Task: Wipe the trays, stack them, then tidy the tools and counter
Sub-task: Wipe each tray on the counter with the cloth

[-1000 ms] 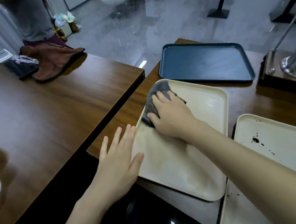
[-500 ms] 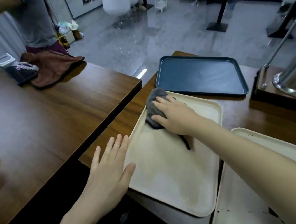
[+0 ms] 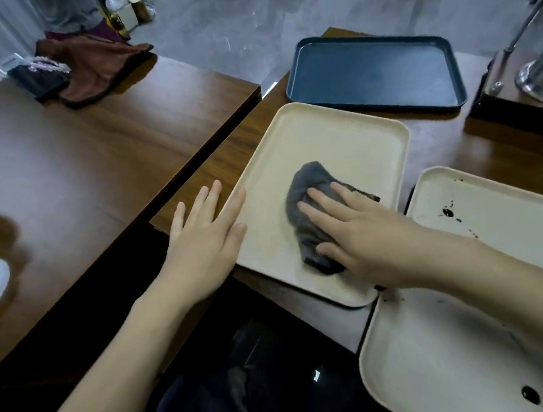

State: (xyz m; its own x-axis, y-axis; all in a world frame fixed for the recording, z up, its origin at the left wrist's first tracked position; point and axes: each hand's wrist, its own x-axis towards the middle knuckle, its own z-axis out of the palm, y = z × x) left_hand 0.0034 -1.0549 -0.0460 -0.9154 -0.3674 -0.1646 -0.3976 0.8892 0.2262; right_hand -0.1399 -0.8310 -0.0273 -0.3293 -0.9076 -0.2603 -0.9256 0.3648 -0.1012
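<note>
Right hand (image 3: 360,239), flat with fingers spread, presses the grey cloth (image 3: 309,187) onto the middle of the beige tray (image 3: 341,141) on the wooden counter (image 3: 241,147). Left hand (image 3: 206,245) lies open, fingers straight, across that tray's left rim. Beyond sits a dark blue tray (image 3: 373,71), and a spotted beige tray (image 3: 507,226) lies just right.

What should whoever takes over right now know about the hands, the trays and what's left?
Left hand: flat, fingers straight, steadying the left rim of the cream tray.
Right hand: flat, pressing the grey cloth onto that tray, mid-wipe.
Blue tray lies behind it; I cannot tell if it has been wiped.
The far spotted tray and near spotted tray, on the right, show dark spots.
Nothing is stacked.
Left: finish this tray, wipe the spotted ones, stack all, tidy the counter.
</note>
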